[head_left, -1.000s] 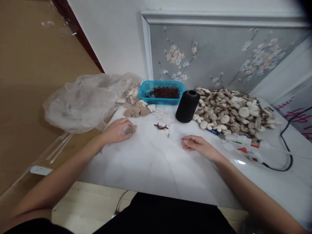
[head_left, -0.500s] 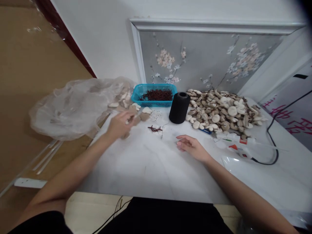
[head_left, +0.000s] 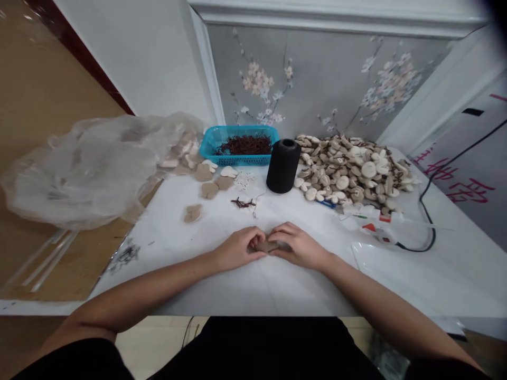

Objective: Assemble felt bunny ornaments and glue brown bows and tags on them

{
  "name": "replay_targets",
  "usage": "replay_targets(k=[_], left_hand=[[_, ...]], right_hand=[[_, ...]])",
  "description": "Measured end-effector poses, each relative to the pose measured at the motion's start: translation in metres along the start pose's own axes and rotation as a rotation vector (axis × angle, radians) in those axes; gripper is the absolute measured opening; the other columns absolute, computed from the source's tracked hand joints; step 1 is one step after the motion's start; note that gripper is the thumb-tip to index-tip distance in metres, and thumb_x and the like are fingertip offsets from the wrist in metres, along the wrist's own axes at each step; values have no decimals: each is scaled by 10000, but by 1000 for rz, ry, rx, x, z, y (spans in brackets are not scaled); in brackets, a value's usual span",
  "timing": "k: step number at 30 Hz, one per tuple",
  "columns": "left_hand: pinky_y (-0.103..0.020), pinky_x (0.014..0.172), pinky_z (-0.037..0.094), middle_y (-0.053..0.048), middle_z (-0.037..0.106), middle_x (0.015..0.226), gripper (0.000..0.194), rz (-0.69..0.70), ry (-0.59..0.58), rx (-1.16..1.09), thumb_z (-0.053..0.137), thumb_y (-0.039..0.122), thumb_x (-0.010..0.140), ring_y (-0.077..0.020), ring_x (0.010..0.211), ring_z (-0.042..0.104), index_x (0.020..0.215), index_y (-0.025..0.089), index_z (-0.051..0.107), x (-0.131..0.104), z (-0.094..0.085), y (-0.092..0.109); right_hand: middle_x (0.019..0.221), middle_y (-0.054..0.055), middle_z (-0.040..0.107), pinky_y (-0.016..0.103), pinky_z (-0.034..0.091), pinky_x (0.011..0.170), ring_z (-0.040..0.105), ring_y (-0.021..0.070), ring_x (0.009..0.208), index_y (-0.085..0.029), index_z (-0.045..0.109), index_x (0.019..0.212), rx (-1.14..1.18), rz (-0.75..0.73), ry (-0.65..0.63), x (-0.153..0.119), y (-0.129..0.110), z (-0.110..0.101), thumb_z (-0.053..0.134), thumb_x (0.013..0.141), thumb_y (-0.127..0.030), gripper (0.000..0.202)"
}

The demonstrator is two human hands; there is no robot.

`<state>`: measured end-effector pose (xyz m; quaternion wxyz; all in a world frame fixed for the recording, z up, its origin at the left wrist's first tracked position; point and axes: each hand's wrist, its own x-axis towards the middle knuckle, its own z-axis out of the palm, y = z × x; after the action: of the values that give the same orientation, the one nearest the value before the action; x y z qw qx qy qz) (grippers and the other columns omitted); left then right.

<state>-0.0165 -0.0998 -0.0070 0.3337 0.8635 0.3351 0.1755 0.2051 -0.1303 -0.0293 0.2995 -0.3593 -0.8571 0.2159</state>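
My left hand (head_left: pixel 242 246) and my right hand (head_left: pixel 296 245) meet low over the white table, their fingers closed around a small brown-beige felt-like piece (head_left: pixel 266 246). Most of that piece is hidden by the fingers. Just beyond the hands lie a few dark red-brown twig-like bits (head_left: pixel 243 202) and a thin loose thread (head_left: pixel 255 206). The thread runs toward a black cone of thread (head_left: pixel 283 166) standing upright. Left of the bits are small white pieces (head_left: pixel 244 181) and beige rounded cutouts (head_left: pixel 209 190); another beige cutout (head_left: pixel 193 213) lies apart, nearer my left forearm.
A blue basket (head_left: pixel 209 155) of red-brown bits stands against the wall. To its right is a big heap of beige and white padded pieces (head_left: pixel 356 174). A glue gun (head_left: pixel 382 235) with a black cord lies at right. A clear plastic bag (head_left: pixel 87 169) spreads at left.
My left hand has come from the cutouts at the back left to the front middle, and both hands now grip a beige piece. The view has shifted slightly.
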Motion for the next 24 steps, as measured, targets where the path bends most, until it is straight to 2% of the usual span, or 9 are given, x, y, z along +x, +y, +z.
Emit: replay_targets(k=[3, 8, 10, 13, 16, 20, 24], left_hand=[[-234, 636, 472, 29, 550, 749, 222, -5, -5, -58, 655, 261, 754, -104, 669, 555, 943, 198, 556, -1, 1, -4], [-239, 675, 471, -7, 588, 781, 110, 177, -16, 64, 594, 251, 825, -120, 728, 562, 916, 189, 593, 0, 6, -7], [-243, 692, 468, -12, 600, 785, 76, 201, -31, 108, 575, 245, 838, -134, 766, 568, 883, 186, 594, 1, 4, -5], [-259, 689, 458, -11, 564, 756, 94, 111, -64, 200, 582, 278, 828, -148, 752, 561, 847, 190, 610, 0, -2, -3], [-297, 717, 449, -17, 515, 772, 179, 16, -124, 289, 592, 367, 809, -165, 758, 543, 899, 223, 646, -4, -11, -4], [-329, 785, 436, -32, 504, 862, 297, 4, -191, 295, 565, 436, 815, -180, 831, 530, 1039, 253, 630, -11, -16, -8], [-316, 787, 434, -29, 505, 849, 268, 22, -162, 248, 569, 402, 815, -167, 821, 528, 1014, 235, 632, -16, -15, -13]], right_hand=[[1040, 82, 615, 371, 508, 833, 569, 199, 953, -240, 656, 976, 10, -16, 37, -2, 1, 1, 574, 856, -275, 150], [1027, 94, 610, 381, 517, 842, 579, 204, 961, -231, 675, 963, 3, -31, 45, -4, -3, 3, 564, 860, -284, 161], [1016, 99, 610, 375, 517, 846, 579, 206, 961, -215, 680, 930, -17, -21, 44, -2, -4, 5, 560, 862, -293, 159], [986, 105, 613, 362, 519, 833, 577, 203, 938, -187, 679, 855, -54, 4, 31, 1, -5, 8, 543, 873, -276, 163], [940, 98, 620, 352, 526, 802, 577, 194, 901, -177, 664, 818, -67, 0, 11, 5, -6, 8, 531, 882, -259, 168], [914, 94, 621, 332, 531, 782, 575, 183, 877, -159, 644, 834, -71, -56, -12, 7, -6, 3, 520, 890, -241, 159], [923, 93, 611, 332, 521, 784, 555, 187, 891, -156, 622, 871, -158, -90, -54, 6, -7, 2, 465, 900, -169, 160]])
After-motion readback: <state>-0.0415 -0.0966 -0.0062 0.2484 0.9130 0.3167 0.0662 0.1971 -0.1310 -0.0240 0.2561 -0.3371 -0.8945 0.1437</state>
